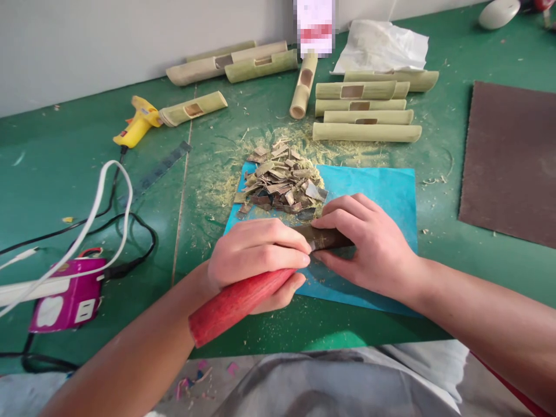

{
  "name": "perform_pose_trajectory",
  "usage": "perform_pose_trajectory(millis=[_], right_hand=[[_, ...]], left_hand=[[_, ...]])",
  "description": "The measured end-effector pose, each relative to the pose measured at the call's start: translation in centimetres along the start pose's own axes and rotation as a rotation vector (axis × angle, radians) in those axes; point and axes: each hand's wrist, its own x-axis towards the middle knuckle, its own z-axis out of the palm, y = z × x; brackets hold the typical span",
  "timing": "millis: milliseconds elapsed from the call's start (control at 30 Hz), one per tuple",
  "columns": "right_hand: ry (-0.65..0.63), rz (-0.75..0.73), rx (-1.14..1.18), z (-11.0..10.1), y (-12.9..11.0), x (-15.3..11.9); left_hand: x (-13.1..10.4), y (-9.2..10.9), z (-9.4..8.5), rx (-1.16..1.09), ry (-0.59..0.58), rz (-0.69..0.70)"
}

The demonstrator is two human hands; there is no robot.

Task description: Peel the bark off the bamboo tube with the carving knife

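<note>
My left hand (260, 255) is closed around a tool with a thick red wooden handle (237, 307); its working end is hidden at my fingertips. Those fingertips meet a dark brown bamboo piece (332, 238), which my right hand (373, 249) grips between thumb and fingers. Both hands are over a blue sheet (373, 185) on the green table. Just beyond them lies a heap of brown and pale bamboo chips (278, 179), with yellowish sawdust scattered around it.
Cut bamboo tubes (367, 132) with rectangular openings lie at the back. A yellow glue gun (138, 123), a ruler (160, 168) and a purple power adapter (69, 295) with looping cables are on the left. A brown board (508, 162) lies right; a white plastic bag (382, 46) sits behind.
</note>
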Motion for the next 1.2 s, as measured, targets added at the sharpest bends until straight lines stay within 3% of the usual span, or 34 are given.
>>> perform_pose_trajectory(millis=[267, 1200], right_hand=[[0.009, 0.007, 0.013, 0.13, 0.13, 0.13], [-0.005, 0.002, 0.049, -0.12, 0.21, 0.44]], left_hand=[[0.11, -0.03, -0.03, -0.082, 0.082, -0.154], [0.89, 0.23, 0.09, -0.043, 0.019, -0.189]])
